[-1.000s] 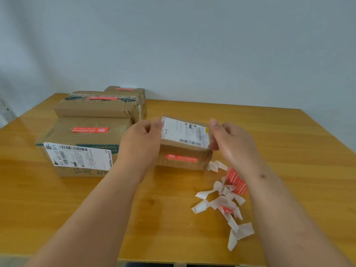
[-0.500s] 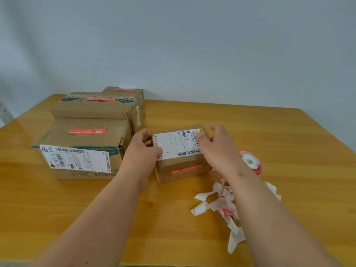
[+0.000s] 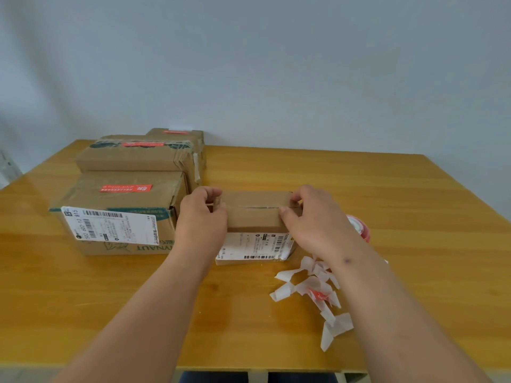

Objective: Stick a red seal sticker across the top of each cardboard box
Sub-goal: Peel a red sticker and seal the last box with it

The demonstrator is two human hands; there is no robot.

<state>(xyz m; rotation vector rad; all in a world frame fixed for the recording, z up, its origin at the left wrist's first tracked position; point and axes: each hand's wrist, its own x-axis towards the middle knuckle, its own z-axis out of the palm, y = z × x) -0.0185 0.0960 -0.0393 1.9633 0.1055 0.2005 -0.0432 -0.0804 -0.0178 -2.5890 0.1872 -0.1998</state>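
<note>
A small cardboard box (image 3: pixel 255 214) stands on the wooden table (image 3: pixel 387 205) with a bare taped seam on top and its white shipping label facing me. My left hand (image 3: pixel 201 217) grips its left end and my right hand (image 3: pixel 312 219) grips its right end. A roll of red seal stickers (image 3: pixel 360 229) lies just right of my right hand, partly hidden by it. To the left, a large box (image 3: pixel 121 214) carries a red sticker (image 3: pixel 125 188) on top. Behind it are two more boxes (image 3: pixel 138 154), each with a red sticker on top.
A heap of white sticker backing strips (image 3: pixel 318 294) with one red scrap lies on the table under my right forearm. A pale wall rises behind the table. The table's near edge runs along the bottom of the view.
Both hands have turned the small box over toward me and set it down. The face with the red sticker went out of sight, the label now faces front, and a plain seam is on top.
</note>
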